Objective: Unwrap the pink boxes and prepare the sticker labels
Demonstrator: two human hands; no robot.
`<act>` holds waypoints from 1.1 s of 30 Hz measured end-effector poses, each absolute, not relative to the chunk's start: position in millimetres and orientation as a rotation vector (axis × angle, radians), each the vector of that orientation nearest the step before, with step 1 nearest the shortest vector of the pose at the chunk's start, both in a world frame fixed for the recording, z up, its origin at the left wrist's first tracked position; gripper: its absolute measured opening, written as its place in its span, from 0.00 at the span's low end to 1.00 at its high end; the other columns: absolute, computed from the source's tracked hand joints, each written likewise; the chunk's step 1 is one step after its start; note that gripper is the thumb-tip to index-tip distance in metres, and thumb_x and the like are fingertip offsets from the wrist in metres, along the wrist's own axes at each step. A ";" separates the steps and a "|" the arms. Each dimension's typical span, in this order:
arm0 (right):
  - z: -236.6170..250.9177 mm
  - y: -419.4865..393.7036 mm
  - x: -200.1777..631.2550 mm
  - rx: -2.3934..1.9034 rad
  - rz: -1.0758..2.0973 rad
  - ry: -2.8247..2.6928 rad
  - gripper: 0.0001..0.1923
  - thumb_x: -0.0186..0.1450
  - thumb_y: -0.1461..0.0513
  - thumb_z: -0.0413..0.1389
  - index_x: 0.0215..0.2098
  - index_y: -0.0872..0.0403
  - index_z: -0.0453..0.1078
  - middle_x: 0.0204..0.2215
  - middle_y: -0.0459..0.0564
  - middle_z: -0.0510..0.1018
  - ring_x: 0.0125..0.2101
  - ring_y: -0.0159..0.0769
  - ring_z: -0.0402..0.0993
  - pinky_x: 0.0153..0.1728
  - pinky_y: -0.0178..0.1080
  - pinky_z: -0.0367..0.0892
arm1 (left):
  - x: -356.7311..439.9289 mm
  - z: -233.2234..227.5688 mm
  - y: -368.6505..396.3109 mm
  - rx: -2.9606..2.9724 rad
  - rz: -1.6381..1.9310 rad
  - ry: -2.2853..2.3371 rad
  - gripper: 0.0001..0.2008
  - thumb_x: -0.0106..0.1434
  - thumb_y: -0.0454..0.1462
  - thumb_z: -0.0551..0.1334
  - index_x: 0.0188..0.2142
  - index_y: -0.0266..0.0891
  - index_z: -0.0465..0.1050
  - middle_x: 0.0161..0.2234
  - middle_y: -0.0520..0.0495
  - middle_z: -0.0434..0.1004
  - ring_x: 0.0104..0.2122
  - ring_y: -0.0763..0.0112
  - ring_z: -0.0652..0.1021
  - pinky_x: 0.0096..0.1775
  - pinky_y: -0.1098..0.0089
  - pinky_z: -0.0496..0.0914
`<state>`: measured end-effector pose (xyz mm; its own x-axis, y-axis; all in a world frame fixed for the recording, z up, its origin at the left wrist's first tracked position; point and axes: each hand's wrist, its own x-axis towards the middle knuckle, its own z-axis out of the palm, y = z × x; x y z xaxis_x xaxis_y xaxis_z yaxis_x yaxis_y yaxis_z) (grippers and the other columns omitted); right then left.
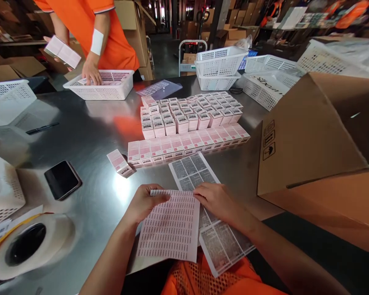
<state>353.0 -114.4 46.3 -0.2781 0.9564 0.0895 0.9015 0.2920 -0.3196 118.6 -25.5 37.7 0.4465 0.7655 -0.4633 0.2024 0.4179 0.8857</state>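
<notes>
Two hands (pixel 147 203) (pixel 217 200) hold label sheet (pixel 170 229) over steel table (pixel 89 135).

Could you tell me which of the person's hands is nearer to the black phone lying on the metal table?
Left. The left hand pinches the pink label sheet's top edge, just right of the phone. The right hand rests farther right, beyond the sheet.

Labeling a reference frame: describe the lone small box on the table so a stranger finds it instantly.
Start at the steel table and find the block of pink-and-white boxes at its middle. Off the left end of the nearest row, one box lies alone. It sits skewed, apart from the tidy rows, beyond the left hand.
</notes>
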 end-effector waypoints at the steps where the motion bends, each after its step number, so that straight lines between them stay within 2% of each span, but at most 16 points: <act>1: 46.7 -114.0 354.5 -1.696 0.306 -2.309 0.15 0.73 0.66 0.49 0.33 0.54 0.75 0.31 0.48 0.78 0.31 0.33 0.74 0.31 0.34 0.63 | 118.8 37.9 -25.3 1.111 0.451 1.082 0.17 0.41 0.44 0.76 0.23 0.36 0.75 0.19 0.51 0.74 0.19 0.72 0.73 0.23 0.72 0.65; 6: 45.7 -111.9 361.1 -1.614 0.293 -2.405 0.13 0.73 0.67 0.50 0.33 0.54 0.74 0.31 0.46 0.78 0.31 0.32 0.74 0.29 0.33 0.60 | 120.7 35.7 -23.5 1.089 0.433 1.069 0.16 0.41 0.43 0.76 0.21 0.36 0.73 0.17 0.53 0.71 0.17 0.74 0.70 0.21 0.73 0.63; 12: 47.7 -111.8 363.1 -1.552 0.286 -2.444 0.15 0.73 0.67 0.48 0.33 0.54 0.74 0.30 0.47 0.78 0.31 0.31 0.73 0.30 0.33 0.60 | 121.9 32.2 -21.8 1.083 0.423 1.054 0.16 0.41 0.42 0.76 0.21 0.35 0.73 0.17 0.53 0.72 0.17 0.74 0.70 0.22 0.73 0.63; 18: 52.5 -111.8 359.8 -1.536 0.220 -2.604 0.13 0.70 0.71 0.51 0.29 0.55 0.71 0.27 0.46 0.76 0.29 0.33 0.71 0.27 0.35 0.56 | 123.2 29.1 -23.6 1.055 0.380 1.040 0.17 0.41 0.42 0.76 0.22 0.36 0.72 0.17 0.53 0.72 0.18 0.73 0.71 0.22 0.72 0.64; 22: 52.2 -113.3 356.7 -1.585 0.162 -2.653 0.13 0.69 0.72 0.51 0.30 0.54 0.70 0.28 0.46 0.76 0.29 0.33 0.71 0.28 0.36 0.58 | 124.6 23.3 -23.6 1.060 0.381 1.054 0.15 0.41 0.42 0.75 0.22 0.37 0.73 0.18 0.53 0.72 0.18 0.73 0.70 0.23 0.72 0.63; 26: 46.8 -119.7 354.4 -1.599 0.134 -2.539 0.12 0.67 0.70 0.54 0.29 0.53 0.71 0.27 0.46 0.77 0.28 0.35 0.73 0.28 0.36 0.60 | 127.0 20.5 -26.3 1.091 0.424 1.117 0.13 0.40 0.39 0.73 0.20 0.38 0.71 0.15 0.55 0.67 0.17 0.74 0.66 0.23 0.72 0.58; 29: 37.9 -118.7 355.6 -1.693 0.266 -2.370 0.09 0.65 0.68 0.56 0.28 0.51 0.73 0.27 0.45 0.78 0.28 0.36 0.76 0.29 0.37 0.63 | 130.4 17.7 -26.0 1.105 0.465 1.175 0.11 0.37 0.36 0.73 0.18 0.38 0.71 0.15 0.55 0.67 0.18 0.73 0.65 0.23 0.71 0.56; 33: 31.9 -111.5 357.1 -1.834 0.547 -2.185 0.12 0.64 0.65 0.54 0.26 0.46 0.75 0.28 0.45 0.80 0.29 0.39 0.78 0.29 0.38 0.64 | 134.8 9.7 -23.8 1.082 0.528 1.252 0.13 0.34 0.32 0.73 0.20 0.40 0.72 0.17 0.54 0.69 0.21 0.70 0.67 0.26 0.69 0.58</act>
